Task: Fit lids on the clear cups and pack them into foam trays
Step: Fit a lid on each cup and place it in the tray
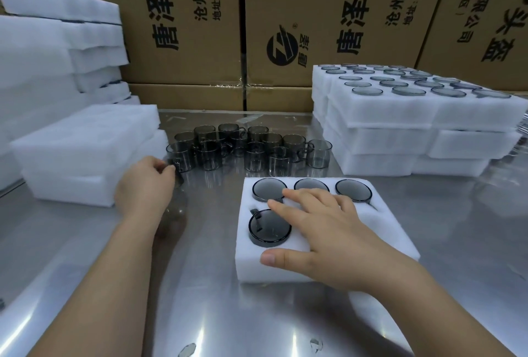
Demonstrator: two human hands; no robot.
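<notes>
- The right hand (323, 230) lies flat on the foam tray (385, 245) with fingers straight and spread, holding nothing. Its thumb rests on the tray's near edge, and its fingertips reach towards the far row.
- The foam tray sits on the steel bench (214, 285) directly in front of the person.
- Three lidded cups (353, 190) fill the tray's far row, and a fourth lidded cup (269, 229) sits in the near-left pocket.
- The left hand (145, 185) has its fingers curled and pinches the handle of an open cup (180, 156).
- That cup stands at the left end of a cluster of loose cups (257, 150), upright on the bench beyond the tray.
- A stack of filled trays (414, 112) stands at the right, lids showing on top.
- Foam stacks (85, 139) stand at the left, with cardboard boxes (183, 27) behind.
</notes>
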